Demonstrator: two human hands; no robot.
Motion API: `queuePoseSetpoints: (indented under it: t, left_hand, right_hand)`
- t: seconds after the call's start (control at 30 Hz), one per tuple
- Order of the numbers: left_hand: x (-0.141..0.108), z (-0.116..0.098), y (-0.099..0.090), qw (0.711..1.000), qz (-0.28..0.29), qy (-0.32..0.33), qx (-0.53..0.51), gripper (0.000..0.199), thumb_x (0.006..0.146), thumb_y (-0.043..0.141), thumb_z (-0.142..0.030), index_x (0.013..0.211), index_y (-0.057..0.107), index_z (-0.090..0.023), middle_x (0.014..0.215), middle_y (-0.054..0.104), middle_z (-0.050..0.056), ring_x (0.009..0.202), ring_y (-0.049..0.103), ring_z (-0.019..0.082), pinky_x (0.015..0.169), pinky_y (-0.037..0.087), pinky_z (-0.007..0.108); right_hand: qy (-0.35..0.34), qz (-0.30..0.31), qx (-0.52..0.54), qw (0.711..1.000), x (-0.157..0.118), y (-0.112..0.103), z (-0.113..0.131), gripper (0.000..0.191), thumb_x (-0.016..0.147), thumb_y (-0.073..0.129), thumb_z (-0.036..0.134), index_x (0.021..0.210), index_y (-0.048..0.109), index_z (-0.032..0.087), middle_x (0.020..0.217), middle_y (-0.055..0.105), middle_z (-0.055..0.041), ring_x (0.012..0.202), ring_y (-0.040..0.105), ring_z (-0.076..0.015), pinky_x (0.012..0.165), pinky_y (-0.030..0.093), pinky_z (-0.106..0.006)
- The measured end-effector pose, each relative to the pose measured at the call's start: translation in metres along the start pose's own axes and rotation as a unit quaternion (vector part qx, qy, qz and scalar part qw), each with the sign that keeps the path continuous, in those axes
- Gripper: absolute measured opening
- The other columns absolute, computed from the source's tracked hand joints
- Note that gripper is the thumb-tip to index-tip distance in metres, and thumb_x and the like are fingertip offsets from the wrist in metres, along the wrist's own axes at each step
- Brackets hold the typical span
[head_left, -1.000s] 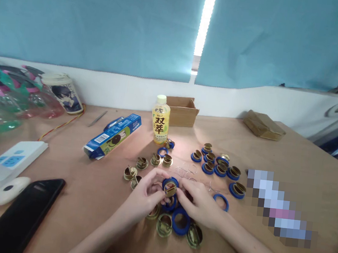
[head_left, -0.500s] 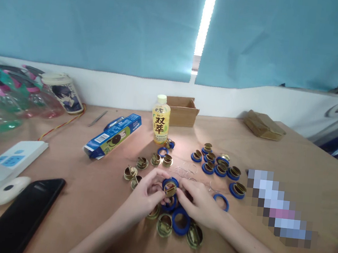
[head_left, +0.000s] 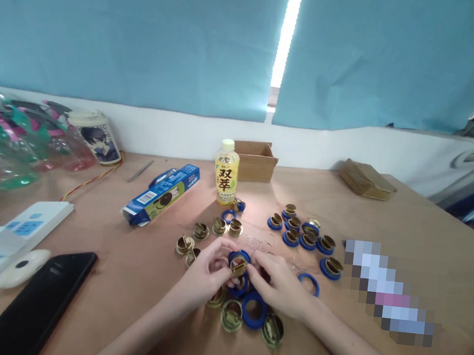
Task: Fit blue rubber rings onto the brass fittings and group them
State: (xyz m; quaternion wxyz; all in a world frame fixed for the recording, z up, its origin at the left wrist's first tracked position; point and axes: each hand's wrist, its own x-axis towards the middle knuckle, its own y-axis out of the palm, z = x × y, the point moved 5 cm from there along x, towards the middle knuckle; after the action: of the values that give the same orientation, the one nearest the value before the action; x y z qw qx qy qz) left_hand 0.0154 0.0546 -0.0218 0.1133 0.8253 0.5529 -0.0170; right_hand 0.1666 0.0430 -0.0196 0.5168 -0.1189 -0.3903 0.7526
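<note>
Between both hands, at the middle front of the table, is a round brass-coloured fitting (head_left: 238,266) with a blue ring about it. My left hand (head_left: 209,269) pinches its left side, fingers closed. My right hand (head_left: 280,282) presses thumb and fingers on its right side. Below the hands lie a loose blue ring (head_left: 252,325) and more brass fittings (head_left: 231,316) without rings. Several bare fittings (head_left: 201,231) are spread beyond my left hand. Past my right hand stands a group of fittings with blue rings (head_left: 308,240). Thin wire rings (head_left: 265,238) lie between the groups.
A yellow-labelled bottle (head_left: 226,176) stands before an open cardboard box (head_left: 255,162). A blue carton (head_left: 161,194), black phone (head_left: 37,303), power strip (head_left: 35,223), printed cup (head_left: 99,139) and spray bottles (head_left: 16,140) are on the left. A brown paper packet (head_left: 366,180) and a blurred-out item (head_left: 389,295) lie right.
My view has tilted slightly, so the table's far things sit a little lower in the picture. Both hands keep hold of the same fitting in nearly the same pose.
</note>
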Motion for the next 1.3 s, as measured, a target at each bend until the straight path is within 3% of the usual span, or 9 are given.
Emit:
queuePoseSetpoints:
  t: [0.37,0.53,0.63,0.77,1.0,1.13,1.3]
  left_hand:
    - [-0.003,-0.005,0.002,0.999,0.011,0.008,-0.036,0.028,0.072,0.069,-0.018,0.097,0.056,-0.018,0.086,0.071,0.001,0.060,0.068,0.013,0.061,0.053,0.027]
    - [-0.003,-0.010,0.003,0.999,0.007,0.017,-0.045,0.027,0.078,0.072,-0.029,0.098,0.057,-0.019,0.081,0.071,0.001,0.059,0.067,0.013,0.060,0.054,0.027]
    - [-0.004,-0.013,0.003,0.999,-0.003,0.021,-0.038,0.036,0.080,0.073,-0.037,0.106,0.059,-0.019,0.090,0.073,0.004,0.060,0.068,0.014,0.061,0.055,0.028]
    - [-0.006,-0.013,0.004,0.999,0.003,0.030,0.030,0.035,0.086,0.067,-0.040,0.112,0.067,-0.016,0.097,0.075,0.007,0.068,0.069,0.017,0.065,0.056,0.029]
    - [-0.010,-0.013,0.000,0.982,-0.032,0.130,0.131,0.021,0.096,0.053,-0.027,0.107,0.069,-0.020,0.101,0.073,0.006,0.080,0.068,0.019,0.074,0.055,0.029]
    - [-0.012,-0.014,0.004,0.987,-0.024,0.125,0.100,0.015,0.095,0.055,-0.026,0.105,0.066,-0.021,0.103,0.071,0.006,0.090,0.068,0.020,0.081,0.056,0.030]
    - [-0.013,-0.013,0.011,0.995,0.006,0.101,0.013,0.017,0.088,0.066,-0.027,0.104,0.063,-0.021,0.133,0.062,0.010,0.118,0.062,0.025,0.100,0.050,0.035]
  right_hand:
    - [0.007,-0.045,0.060,0.997,-0.001,-0.005,0.004,0.017,0.095,0.048,0.019,0.079,0.050,0.020,0.064,0.051,0.0041,0.057,0.047,-0.0120,0.053,0.033,-0.023]
    - [0.008,-0.059,0.076,0.995,-0.001,-0.010,0.009,0.019,0.099,0.044,0.023,0.084,0.055,0.019,0.065,0.052,0.0029,0.057,0.048,-0.0126,0.053,0.035,-0.024]
    - [0.005,-0.066,0.075,0.995,-0.001,-0.012,0.010,0.020,0.100,0.043,0.024,0.084,0.055,0.019,0.065,0.052,0.0028,0.057,0.047,-0.0127,0.053,0.035,-0.024]
    - [-0.002,-0.069,0.073,0.995,-0.001,-0.013,0.011,0.020,0.100,0.042,0.024,0.087,0.057,0.020,0.069,0.056,0.0012,0.061,0.050,-0.0141,0.056,0.038,-0.025]
    - [-0.001,-0.071,0.099,0.993,-0.002,-0.015,0.016,0.017,0.100,0.044,0.024,0.093,0.059,0.021,0.072,0.059,0.0014,0.063,0.054,-0.0145,0.059,0.042,-0.025]
    - [-0.006,-0.083,0.092,0.992,-0.001,-0.018,0.016,0.016,0.099,0.045,0.022,0.102,0.060,0.021,0.077,0.063,-0.0003,0.066,0.059,-0.0157,0.061,0.046,-0.026]
    - [-0.048,-0.094,0.077,0.991,-0.005,-0.015,0.017,0.023,0.097,0.049,0.022,0.118,0.059,0.023,0.093,0.069,-0.0052,0.075,0.065,-0.0181,0.069,0.052,-0.029]
